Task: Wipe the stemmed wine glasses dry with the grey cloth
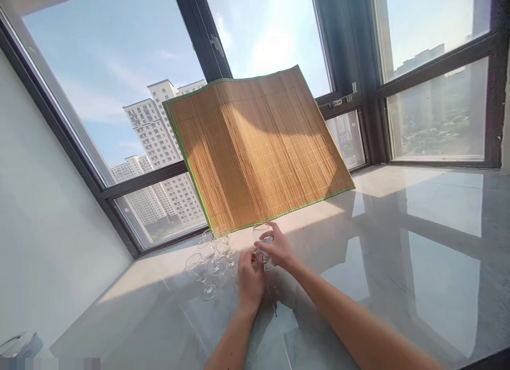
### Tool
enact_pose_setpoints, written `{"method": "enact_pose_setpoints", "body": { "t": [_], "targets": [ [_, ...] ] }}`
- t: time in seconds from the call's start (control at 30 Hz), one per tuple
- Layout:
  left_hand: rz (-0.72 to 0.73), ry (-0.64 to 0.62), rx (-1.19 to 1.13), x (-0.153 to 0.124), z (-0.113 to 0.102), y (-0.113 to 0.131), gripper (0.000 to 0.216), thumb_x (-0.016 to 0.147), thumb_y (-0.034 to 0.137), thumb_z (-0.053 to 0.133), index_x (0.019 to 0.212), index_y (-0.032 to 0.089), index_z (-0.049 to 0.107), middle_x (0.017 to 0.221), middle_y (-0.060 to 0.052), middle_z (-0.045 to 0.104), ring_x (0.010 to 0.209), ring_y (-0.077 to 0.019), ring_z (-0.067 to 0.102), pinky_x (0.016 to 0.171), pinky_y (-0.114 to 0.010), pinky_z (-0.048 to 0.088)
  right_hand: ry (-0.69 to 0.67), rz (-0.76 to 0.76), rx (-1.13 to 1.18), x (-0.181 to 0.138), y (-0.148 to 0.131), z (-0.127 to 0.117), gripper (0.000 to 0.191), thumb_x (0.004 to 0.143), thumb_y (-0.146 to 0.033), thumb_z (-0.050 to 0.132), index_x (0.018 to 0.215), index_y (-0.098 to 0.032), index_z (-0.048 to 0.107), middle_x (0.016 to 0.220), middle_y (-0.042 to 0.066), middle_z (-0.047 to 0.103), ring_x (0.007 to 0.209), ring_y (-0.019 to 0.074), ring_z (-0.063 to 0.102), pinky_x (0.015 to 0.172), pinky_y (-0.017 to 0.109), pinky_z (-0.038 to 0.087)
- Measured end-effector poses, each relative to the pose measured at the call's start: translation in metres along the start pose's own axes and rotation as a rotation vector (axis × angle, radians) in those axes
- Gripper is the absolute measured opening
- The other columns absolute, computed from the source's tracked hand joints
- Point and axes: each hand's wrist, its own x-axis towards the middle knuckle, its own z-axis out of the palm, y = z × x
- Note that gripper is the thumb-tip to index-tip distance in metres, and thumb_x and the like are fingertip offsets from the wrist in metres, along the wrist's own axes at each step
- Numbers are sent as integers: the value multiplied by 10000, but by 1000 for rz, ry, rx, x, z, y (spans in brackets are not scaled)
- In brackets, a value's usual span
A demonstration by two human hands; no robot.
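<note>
A clear stemmed wine glass (261,231) stands upright over the sill, with the fingers and thumb of my right hand (278,248) closed around its bowl. Just below and to the left, my left hand (251,282) has its fingers curled in beside the lower part of that glass. What lies between those left fingers is too hard to see. Left of my hands, several more clear wine glasses (202,270) are grouped close together on the glossy grey sill (159,317). Their outlines overlap, and the nearest one is set slightly apart at the front.
Behind the glasses, a bamboo mat (263,147) with green edging leans against the dark window frame (203,35). A white wall (51,200) borders the left side. At the lower left corner sits a partly visible pale object (22,343).
</note>
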Motion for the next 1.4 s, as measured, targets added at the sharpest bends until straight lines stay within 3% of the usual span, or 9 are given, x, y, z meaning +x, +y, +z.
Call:
{"method": "enact_pose_setpoints", "body": {
  "t": [0.2, 0.3, 0.4, 0.57, 0.73, 0.87, 0.97, 1.07, 1.4],
  "targets": [
    [195, 549, 168, 9, -29, 4, 406, 890, 274, 510, 1283, 180, 469, 1308, -152, 450, 1278, -270, 401, 1096, -476, 309, 350, 57, -433, 14, 3, -38, 776, 789, -461, 639, 1436, -250, 267, 1070, 44, 677, 945, 236, 643, 694, 308, 445],
    [113, 727, 242, 16, -47, -1, 523, 847, 290, 541, 1338, 181, 397, 1358, -167, 376, 1336, -302, 309, 1125, -513, 235, 392, 82, -534, 18, 10, -51, 759, 805, -462, 615, 1439, -242, 260, 1099, 62, 666, 1003, 248, 621, 695, 309, 427],
    [-59, 807, 245, 20, -61, -7, 591, 793, 295, 568, 1347, 216, 380, 1364, -142, 368, 1342, -314, 289, 1126, -526, 209, 380, 112, -561, 21, 15, -55, 755, 813, -466, 596, 1446, -252, 247, 1108, 58, 659, 1025, 242, 609, 699, 305, 421],
    [-378, 851, 82, 23, -70, -21, 695, 734, 360, 622, 1369, 265, 354, 1388, -132, 346, 1353, -337, 310, 1111, -544, 243, 343, 114, -592, 24, 19, -57, 753, 810, -463, 609, 1433, -225, 261, 1123, 58, 651, 1032, 228, 610, 688, 287, 414],
    [-690, 837, -50, 25, -64, -39, 615, 764, 422, 603, 1313, 289, 359, 1346, -124, 411, 1326, -350, 372, 1093, -573, 257, 333, 133, -597, 26, 25, -58, 723, 824, -448, 593, 1420, -223, 252, 1126, 64, 656, 1009, 233, 627, 664, 279, 398],
    [-866, 788, -179, 24, -57, -48, 651, 683, 334, 680, 1258, 262, 384, 1136, -81, 521, 1095, -314, 537, 952, -498, 408, 294, 191, -603, 26, 28, -61, 682, 834, -398, 582, 1413, -224, 268, 1117, 78, 662, 993, 243, 636, 672, 287, 400],
    [-850, 726, -315, 23, -52, -52, 698, 656, 241, 669, 1281, 241, 357, 1020, -32, 528, 803, -202, 568, 738, -365, 468, 254, 227, -646, 26, 30, -63, 671, 840, -358, 583, 1416, -224, 268, 1099, 96, 663, 992, 255, 638, 691, 295, 411],
    [-820, 696, -361, 22, -47, -50, 650, 665, 195, 630, 1262, 231, 374, 961, -2, 518, 665, -135, 518, 622, -295, 436, 212, 271, -720, 27, 32, -66, 644, 824, -257, 589, 1397, -223, 297, 1072, 107, 660, 998, 268, 637, 709, 305, 423],
    [-664, 511, -355, 15, -28, -26, 525, 715, 227, 604, 1215, 224, 444, 969, -13, 552, 791, -149, 547, 717, -291, 441, 146, 274, -834, 27, 37, -68, 560, 776, -155, 579, 1297, -213, 383, 1081, 112, 651, 1103, 294, 591, 699, 308, 428]
  ]
}}
